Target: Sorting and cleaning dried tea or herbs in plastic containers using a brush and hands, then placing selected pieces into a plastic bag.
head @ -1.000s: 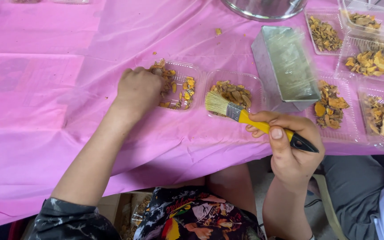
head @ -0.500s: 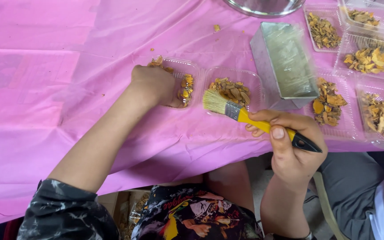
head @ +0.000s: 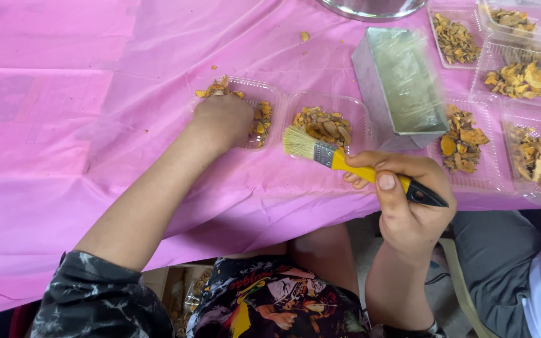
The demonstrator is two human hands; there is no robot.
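My left hand (head: 222, 120) is curled, knuckles up, inside a clear plastic tray (head: 269, 94) of orange-brown dried pieces; its fingers are hidden, so what they hold cannot be seen. Beside it on the right lies a second clear tray (head: 356, 112) with a small heap of the same pieces. My right hand (head: 408, 203) grips a paintbrush (head: 345, 163) with a yellow and black handle, near the table's front edge. The pale bristles point left and sit just in front of the second tray.
A rectangular metal tin (head: 402, 81) stands tilted right of the trays. Several more clear trays (head: 521, 78) of dried pieces fill the right side. A steel bowl (head: 370, 7) sits at the back. Pink plastic sheet (head: 64, 125) covers the table. Another person's grey-clad leg (head: 508, 269) is lower right.
My left hand has shifted right and deeper into the tray of pieces. The right hand and brush have stayed almost in place, edging slightly left.
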